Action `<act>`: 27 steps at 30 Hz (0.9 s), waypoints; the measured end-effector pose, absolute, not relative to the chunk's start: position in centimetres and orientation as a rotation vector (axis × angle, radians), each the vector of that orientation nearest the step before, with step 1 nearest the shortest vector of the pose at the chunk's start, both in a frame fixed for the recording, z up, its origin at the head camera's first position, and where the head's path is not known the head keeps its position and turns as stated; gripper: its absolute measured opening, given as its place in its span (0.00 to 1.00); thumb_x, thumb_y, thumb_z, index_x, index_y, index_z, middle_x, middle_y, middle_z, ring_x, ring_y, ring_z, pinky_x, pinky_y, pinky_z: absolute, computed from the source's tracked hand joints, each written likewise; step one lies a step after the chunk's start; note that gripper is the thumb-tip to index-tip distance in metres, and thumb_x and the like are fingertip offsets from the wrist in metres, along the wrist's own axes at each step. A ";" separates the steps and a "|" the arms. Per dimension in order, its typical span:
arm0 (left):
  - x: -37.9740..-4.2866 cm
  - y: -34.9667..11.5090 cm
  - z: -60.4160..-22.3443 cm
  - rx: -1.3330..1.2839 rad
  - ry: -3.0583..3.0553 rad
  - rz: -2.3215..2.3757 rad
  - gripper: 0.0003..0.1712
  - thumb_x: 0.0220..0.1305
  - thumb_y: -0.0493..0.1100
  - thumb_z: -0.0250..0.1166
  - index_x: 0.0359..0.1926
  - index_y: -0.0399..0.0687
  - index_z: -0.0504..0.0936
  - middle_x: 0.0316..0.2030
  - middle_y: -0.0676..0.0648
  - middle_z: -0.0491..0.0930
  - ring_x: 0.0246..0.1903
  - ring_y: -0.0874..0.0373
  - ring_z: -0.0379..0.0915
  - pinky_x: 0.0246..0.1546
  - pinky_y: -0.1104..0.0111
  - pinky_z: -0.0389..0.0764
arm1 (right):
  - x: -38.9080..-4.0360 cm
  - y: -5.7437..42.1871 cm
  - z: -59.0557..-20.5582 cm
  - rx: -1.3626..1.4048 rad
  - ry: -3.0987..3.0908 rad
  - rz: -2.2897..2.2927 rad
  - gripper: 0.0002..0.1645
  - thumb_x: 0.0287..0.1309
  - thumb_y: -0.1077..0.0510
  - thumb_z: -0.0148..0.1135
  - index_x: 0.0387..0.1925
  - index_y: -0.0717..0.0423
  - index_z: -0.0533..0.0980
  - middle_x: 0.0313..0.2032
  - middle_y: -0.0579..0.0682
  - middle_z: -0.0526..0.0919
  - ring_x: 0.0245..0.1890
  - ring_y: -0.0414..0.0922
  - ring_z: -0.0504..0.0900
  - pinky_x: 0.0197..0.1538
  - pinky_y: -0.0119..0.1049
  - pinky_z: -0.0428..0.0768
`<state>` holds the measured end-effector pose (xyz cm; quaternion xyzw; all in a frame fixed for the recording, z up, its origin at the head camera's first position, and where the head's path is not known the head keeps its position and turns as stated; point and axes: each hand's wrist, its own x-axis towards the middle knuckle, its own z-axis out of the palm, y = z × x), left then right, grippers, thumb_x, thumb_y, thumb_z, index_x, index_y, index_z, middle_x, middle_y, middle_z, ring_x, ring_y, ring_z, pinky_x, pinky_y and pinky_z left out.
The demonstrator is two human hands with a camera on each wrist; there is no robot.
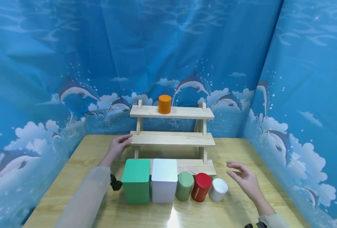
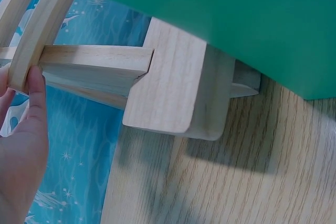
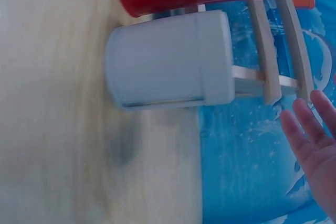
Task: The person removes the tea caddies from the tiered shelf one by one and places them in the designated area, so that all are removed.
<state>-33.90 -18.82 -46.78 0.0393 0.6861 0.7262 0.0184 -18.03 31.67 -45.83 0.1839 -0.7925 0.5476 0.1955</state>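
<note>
My left hand (image 1: 117,147) pinches the left end of the middle board of a three-tier wooden shelf (image 1: 171,138). In the left wrist view, the fingers lie on both sides of the board end (image 2: 32,56). My right hand (image 1: 246,180) hovers right of the shelf, fingers loosely bent and nothing in them. Closest to it is a white lidded canister (image 1: 218,190). Left of that stand a red canister (image 1: 201,187), a light green canister (image 1: 184,186), a white box (image 1: 164,182) and a green box (image 1: 136,182), in a row before the bottom tier.
An orange cylinder (image 1: 164,104) stands on the top board, left of its middle. The shelf and the row stand on a wood-grain table (image 1: 91,152). Blue dolphin-print curtains (image 1: 168,41) hang behind and at both sides. The boxes partly hide the bottom board (image 1: 191,166).
</note>
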 end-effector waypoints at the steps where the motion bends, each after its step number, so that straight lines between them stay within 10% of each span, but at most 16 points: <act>1: -33.8 -18.8 -46.9 0.121 2.134 2.253 0.28 0.64 0.44 0.61 0.62 0.37 0.68 0.60 0.39 0.66 0.49 0.62 0.71 0.49 0.70 0.76 | -18.2 31.5 -45.5 0.514 -2.231 1.530 0.13 0.53 0.71 0.62 0.42 0.73 0.73 0.48 0.67 0.75 0.47 0.40 0.77 0.45 0.28 0.79; 12: -33.5 -18.4 -46.9 0.131 2.116 2.272 0.27 0.65 0.41 0.59 0.62 0.34 0.68 0.60 0.36 0.65 0.45 0.66 0.73 0.49 0.69 0.76 | -20.6 28.5 -43.1 0.648 -2.155 1.563 0.16 0.55 0.73 0.60 0.47 0.71 0.72 0.45 0.53 0.79 0.45 0.46 0.79 0.43 0.29 0.80; 19: -33.7 -18.7 -47.0 0.151 2.084 2.316 0.28 0.65 0.41 0.60 0.62 0.33 0.67 0.60 0.37 0.65 0.45 0.66 0.73 0.48 0.70 0.77 | -21.7 25.2 -40.0 0.718 -2.100 1.580 0.16 0.53 0.77 0.57 0.45 0.76 0.72 0.44 0.72 0.75 0.44 0.56 0.78 0.44 0.29 0.79; 27: -33.8 -18.7 -46.7 0.133 2.070 2.322 0.28 0.64 0.41 0.60 0.62 0.34 0.67 0.60 0.37 0.65 0.45 0.67 0.73 0.47 0.72 0.77 | -22.8 22.1 -37.4 0.699 -2.125 1.525 0.18 0.55 0.74 0.58 0.49 0.75 0.70 0.47 0.68 0.74 0.44 0.66 0.74 0.44 0.28 0.79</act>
